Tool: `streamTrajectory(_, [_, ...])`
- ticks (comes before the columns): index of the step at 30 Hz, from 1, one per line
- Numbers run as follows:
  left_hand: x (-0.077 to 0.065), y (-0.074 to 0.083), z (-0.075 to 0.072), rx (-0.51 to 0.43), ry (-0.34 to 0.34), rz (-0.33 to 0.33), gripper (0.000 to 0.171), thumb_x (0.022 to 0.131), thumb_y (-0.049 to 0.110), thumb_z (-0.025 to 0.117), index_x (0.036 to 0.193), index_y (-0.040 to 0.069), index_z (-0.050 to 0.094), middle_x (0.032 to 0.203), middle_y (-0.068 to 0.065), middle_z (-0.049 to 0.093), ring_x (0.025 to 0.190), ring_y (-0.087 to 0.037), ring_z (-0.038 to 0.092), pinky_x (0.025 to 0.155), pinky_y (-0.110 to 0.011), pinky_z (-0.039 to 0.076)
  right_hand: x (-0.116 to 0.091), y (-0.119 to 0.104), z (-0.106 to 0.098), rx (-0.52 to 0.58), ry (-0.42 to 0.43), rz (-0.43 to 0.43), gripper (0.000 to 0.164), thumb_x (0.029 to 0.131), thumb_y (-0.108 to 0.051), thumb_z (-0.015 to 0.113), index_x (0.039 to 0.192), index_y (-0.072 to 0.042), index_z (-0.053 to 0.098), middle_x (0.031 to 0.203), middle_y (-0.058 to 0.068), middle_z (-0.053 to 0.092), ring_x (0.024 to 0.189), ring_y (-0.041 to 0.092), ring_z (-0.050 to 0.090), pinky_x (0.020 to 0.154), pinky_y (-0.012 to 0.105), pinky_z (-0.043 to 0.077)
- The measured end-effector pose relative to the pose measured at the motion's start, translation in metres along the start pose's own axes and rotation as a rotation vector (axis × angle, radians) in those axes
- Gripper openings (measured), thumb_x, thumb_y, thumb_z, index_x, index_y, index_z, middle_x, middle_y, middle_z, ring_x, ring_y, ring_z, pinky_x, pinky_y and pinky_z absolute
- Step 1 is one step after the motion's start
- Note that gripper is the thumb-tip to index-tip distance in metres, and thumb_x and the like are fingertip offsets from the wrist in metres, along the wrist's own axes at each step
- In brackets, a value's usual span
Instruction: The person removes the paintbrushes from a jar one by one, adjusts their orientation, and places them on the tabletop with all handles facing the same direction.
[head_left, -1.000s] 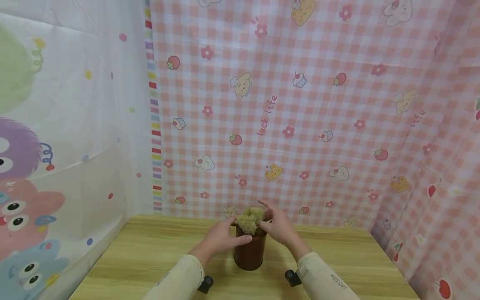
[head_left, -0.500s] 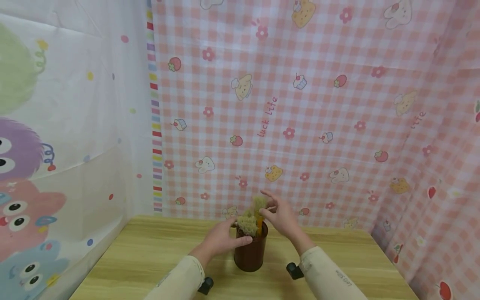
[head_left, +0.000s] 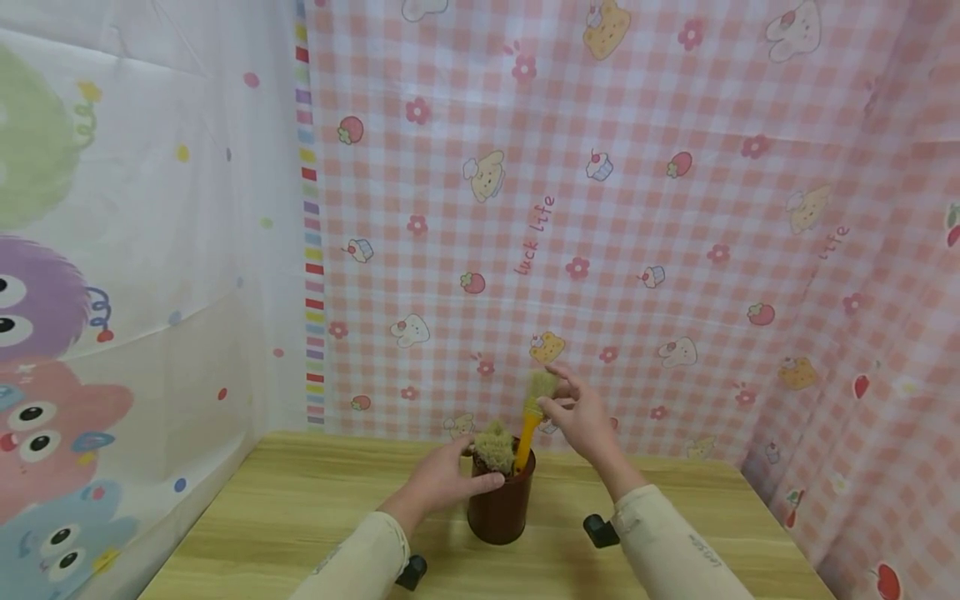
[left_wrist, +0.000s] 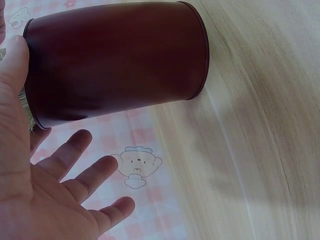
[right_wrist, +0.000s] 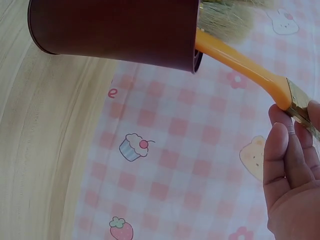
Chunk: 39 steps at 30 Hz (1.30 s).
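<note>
A dark brown cylindrical cup (head_left: 498, 510) stands upright on the table. Pale bristle heads (head_left: 493, 448) of other brushes stick out of its mouth; their handles are hidden inside. My left hand (head_left: 437, 479) holds the cup at its rim, the thumb in front, while the remaining fingers spread out beside it in the left wrist view. With thumb and fingers, my right hand (head_left: 581, 419) pinches a paintbrush (right_wrist: 242, 62) near its metal band. That brush has a yellow-orange handle and pale bristles pointing up. It leans right, the lower end of its handle still within the cup's mouth.
The wood-grain table (head_left: 300, 517) runs back to a pink checked curtain (head_left: 450, 183). A white curtain (head_left: 150, 275) with cartoon figures hangs at the left. Small black devices (head_left: 602, 531) show beside both sleeves.
My right hand has drawn the paintbrush up out of the bunch and to the right, uncovering its yellow-orange handle. My left hand stays at the cup's rim.
</note>
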<state>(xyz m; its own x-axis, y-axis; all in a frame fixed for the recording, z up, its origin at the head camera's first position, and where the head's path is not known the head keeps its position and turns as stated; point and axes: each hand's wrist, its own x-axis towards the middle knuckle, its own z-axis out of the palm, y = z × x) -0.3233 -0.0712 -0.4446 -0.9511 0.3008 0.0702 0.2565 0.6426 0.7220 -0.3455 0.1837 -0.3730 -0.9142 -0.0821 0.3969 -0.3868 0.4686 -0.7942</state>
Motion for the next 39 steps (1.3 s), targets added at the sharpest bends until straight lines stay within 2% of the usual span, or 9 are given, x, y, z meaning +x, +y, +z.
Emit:
streamTrajectory(7, [-0.001, 0.001, 0.0, 0.008, -0.001, -0.005, 0.101, 0.088, 0.071, 0.077, 0.165, 0.015, 0.043, 0.162, -0.017, 0.053, 0.145, -0.045, 0.054, 0.114, -0.067, 0.047, 0.004, 0.004, -0.01, 0.093, 0.039, 0.102, 0.059, 0.104, -0.02, 0.073, 0.159, -0.026, 0.052, 0.121, 0.02, 0.071, 0.095, 0.027, 0.079, 0.081, 0.038, 0.067])
streamTrajectory(12, [0.0, 0.0, 0.001, 0.013, 0.004, 0.0, 0.101, 0.089, 0.07, 0.077, 0.165, 0.015, 0.043, 0.163, -0.017, 0.052, 0.145, -0.045, 0.054, 0.114, -0.067, 0.047, 0.004, 0.006, -0.017, 0.147, 0.085, 0.145, 0.061, 0.104, -0.018, 0.073, 0.161, -0.021, 0.049, 0.123, 0.024, 0.07, 0.093, 0.028, 0.081, 0.078, 0.035, 0.067])
streamTrajectory(18, [0.002, -0.001, 0.002, 0.017, 0.014, -0.001, 0.101, 0.088, 0.071, 0.077, 0.165, 0.015, 0.043, 0.161, -0.017, 0.054, 0.144, -0.045, 0.055, 0.113, -0.066, 0.048, 0.006, 0.012, -0.024, 0.238, 0.128, 0.211, 0.066, 0.104, -0.013, 0.072, 0.164, -0.017, 0.045, 0.131, 0.029, 0.069, 0.084, 0.017, 0.079, 0.078, 0.032, 0.067])
streamTrajectory(24, [0.003, -0.001, 0.002, 0.021, 0.011, -0.009, 0.102, 0.088, 0.072, 0.076, 0.165, 0.014, 0.043, 0.158, -0.018, 0.057, 0.143, -0.044, 0.056, 0.112, -0.066, 0.049, 0.006, 0.015, -0.028, 0.296, 0.154, 0.258, 0.068, 0.105, -0.014, 0.071, 0.165, -0.017, 0.042, 0.135, 0.029, 0.069, 0.085, 0.012, 0.077, 0.082, 0.034, 0.067])
streamTrajectory(29, [0.0, 0.0, 0.002, 0.011, 0.013, 0.004, 0.102, 0.089, 0.07, 0.077, 0.165, 0.012, 0.043, 0.157, -0.018, 0.057, 0.143, -0.045, 0.056, 0.113, -0.067, 0.048, 0.004, 0.019, -0.033, 0.373, 0.17, 0.306, 0.07, 0.105, -0.014, 0.071, 0.167, -0.018, 0.039, 0.139, 0.026, 0.067, 0.085, 0.01, 0.077, 0.079, 0.028, 0.065])
streamTrajectory(32, [-0.002, 0.001, 0.002, 0.009, 0.015, 0.013, 0.101, 0.089, 0.069, 0.077, 0.165, 0.012, 0.042, 0.156, -0.018, 0.058, 0.142, -0.045, 0.057, 0.112, -0.067, 0.048, 0.003, 0.023, -0.037, 0.435, 0.171, 0.335, 0.072, 0.105, -0.016, 0.07, 0.168, -0.018, 0.036, 0.13, 0.018, 0.071, 0.083, 0.008, 0.078, 0.076, 0.024, 0.064])
streamTrajectory(36, [-0.003, 0.001, 0.002, 0.004, 0.013, 0.015, 0.099, 0.09, 0.068, 0.077, 0.165, 0.014, 0.042, 0.156, -0.018, 0.059, 0.142, -0.045, 0.057, 0.112, -0.068, 0.048, 0.003, 0.03, -0.043, 0.515, 0.174, 0.375, 0.074, 0.106, -0.014, 0.069, 0.17, -0.018, 0.032, 0.11, 0.002, 0.075, 0.079, 0.006, 0.078, 0.075, 0.022, 0.064])
streamTrajectory(39, [-0.003, 0.002, 0.002, -0.009, 0.011, 0.013, 0.098, 0.09, 0.067, 0.078, 0.165, 0.015, 0.042, 0.155, -0.018, 0.059, 0.142, -0.046, 0.056, 0.112, -0.068, 0.048, 0.001, 0.035, -0.046, 0.533, 0.189, 0.406, 0.076, 0.105, -0.013, 0.069, 0.17, -0.017, 0.03, 0.105, -0.002, 0.073, 0.078, 0.007, 0.078, 0.075, 0.023, 0.064])
